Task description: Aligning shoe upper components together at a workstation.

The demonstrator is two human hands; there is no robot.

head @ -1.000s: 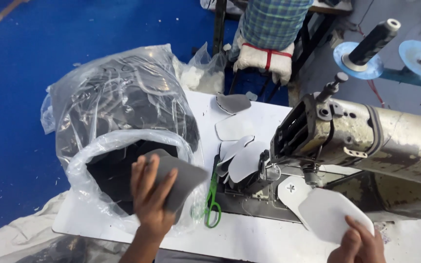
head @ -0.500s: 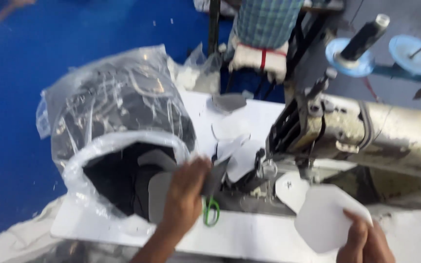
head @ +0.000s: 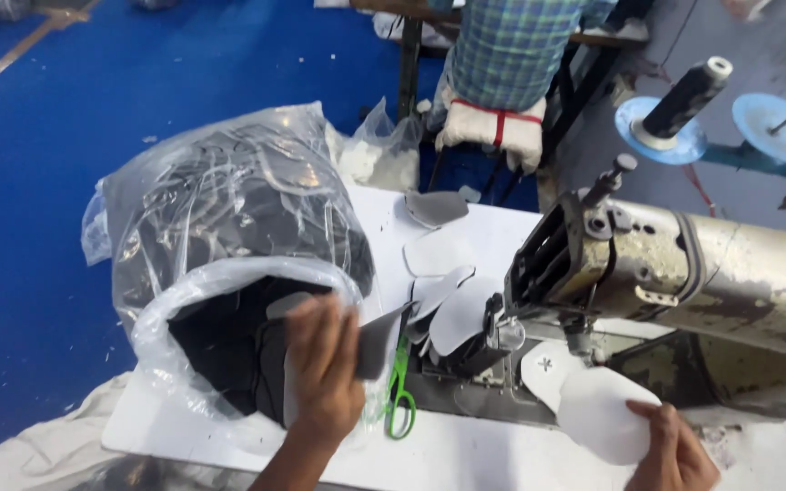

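Nearest, the left hand grips a dark grey cut piece at the mouth of a clear plastic bag — fingers curled over it, the piece sticking out toward the right. The right hand pinches the near edge of a white cut piece, which lies flat on the sewing machine bed just right of the needle area. Between the hands, green-handled scissors lie on the white table.

The bag lies on its side on the table's left, full of dark pieces. Behind the scissors, several white and grey pieces overlap in a loose pile. The sewing machine — worn and cream-coloured — stretches off to the right.

Farther back, a dark thread cone stands on a blue disc, and another person's checked sleeve hangs over a tied white bundle.
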